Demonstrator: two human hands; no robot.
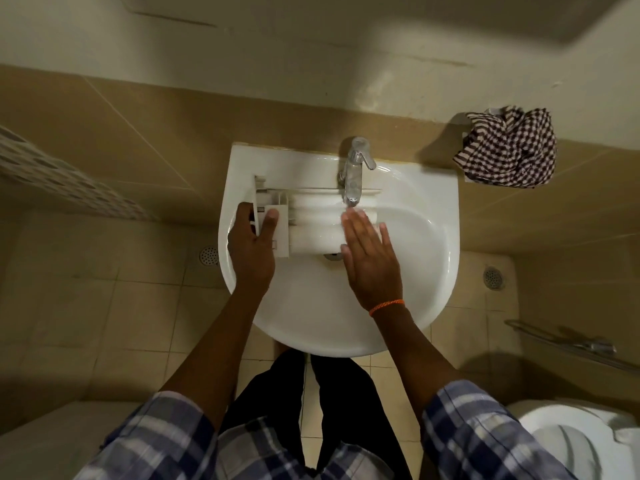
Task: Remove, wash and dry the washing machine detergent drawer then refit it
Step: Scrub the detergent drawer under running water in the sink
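Across the white basin I see the detergent drawer lying lengthwise, its front panel at the left rim and its ribbed white body reaching under the tap. Water seems to run from the spout onto the drawer's right part, though the blur there makes it hard to be sure. My left hand grasps the drawer's front end: the thumb lies on top of the panel and the fingers curl round its outer face. My right hand is released, fingers straight and spread a little, laid flat on the drawer's right end just below the spout. An orange band circles that wrist. Both forearms come out of blue checked sleeves.

Beside the basin on the right, a dark-and-white checked cloth sits bunched against the wall, well apart from the drawer. Two round floor drains show on the tiled floor, one on each side of the basin. A metal rail runs along the lower right, and a toilet shows in the bottom right corner.
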